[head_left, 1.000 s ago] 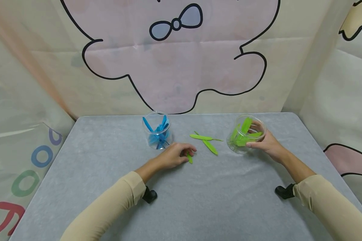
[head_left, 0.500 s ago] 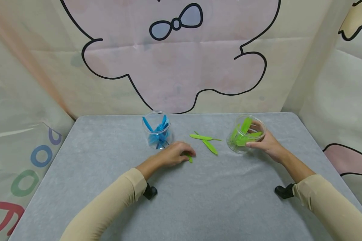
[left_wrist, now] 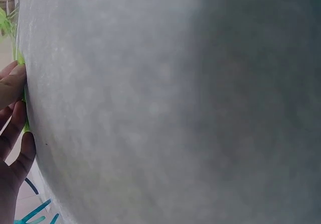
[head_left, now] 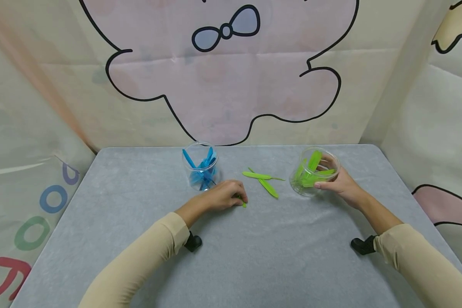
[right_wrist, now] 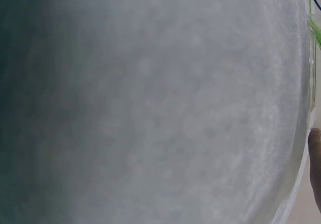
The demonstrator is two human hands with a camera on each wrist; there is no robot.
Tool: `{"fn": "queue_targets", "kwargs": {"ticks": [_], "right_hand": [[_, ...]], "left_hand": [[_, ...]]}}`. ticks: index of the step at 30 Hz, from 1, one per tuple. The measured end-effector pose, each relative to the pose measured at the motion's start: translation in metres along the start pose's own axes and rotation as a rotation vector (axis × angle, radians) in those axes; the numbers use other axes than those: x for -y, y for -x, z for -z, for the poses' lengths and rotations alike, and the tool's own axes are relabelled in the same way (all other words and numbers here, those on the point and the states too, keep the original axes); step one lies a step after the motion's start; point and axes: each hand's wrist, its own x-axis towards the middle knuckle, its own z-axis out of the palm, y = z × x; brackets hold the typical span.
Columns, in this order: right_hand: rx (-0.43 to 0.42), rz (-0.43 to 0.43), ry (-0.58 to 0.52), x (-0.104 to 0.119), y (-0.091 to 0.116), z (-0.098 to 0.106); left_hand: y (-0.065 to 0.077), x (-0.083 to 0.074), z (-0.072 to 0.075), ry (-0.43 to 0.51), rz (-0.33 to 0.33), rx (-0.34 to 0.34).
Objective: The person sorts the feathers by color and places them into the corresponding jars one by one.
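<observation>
My left hand [head_left: 223, 196] is low over the table, thumb and fingertips pinching a thin bright green leaf-shaped strip [head_left: 244, 205]; most of it is hidden by the fingers. The left wrist view shows the same strip [left_wrist: 27, 127] running along between thumb and fingers at the cloth. With my right hand [head_left: 342, 185] I hold a clear round jar [head_left: 295, 184] by its right side, thumb in front and fingers behind. Inside it stand and lie several green strips [head_left: 314, 160]. Between the hands, two more green strips [head_left: 268, 188] with narrow tails lie crossed on the table.
A second clear jar [head_left: 188, 174] stands behind my left hand, holding several blue strips [head_left: 208, 160]. Grey cloth covers the table [head_left: 277, 256]. A printed curtain [head_left: 223, 85] hangs right behind its back edge, with more sheeting at both sides.
My left hand has shifted slightly, its fingers gathering further over the green strip, so less of it shows. The right hand and jar have stayed put.
</observation>
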Motion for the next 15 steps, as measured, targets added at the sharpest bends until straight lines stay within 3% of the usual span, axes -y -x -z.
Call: {"fn": "queue_targets", "kwargs": {"ticks": [15], "right_hand": [[0.001,-0.001,0.013,0.0000,-0.0003,0.0004]], "left_hand": [[-0.0026,-0.0014,0.0000,-0.041,0.016,0.004]]}}
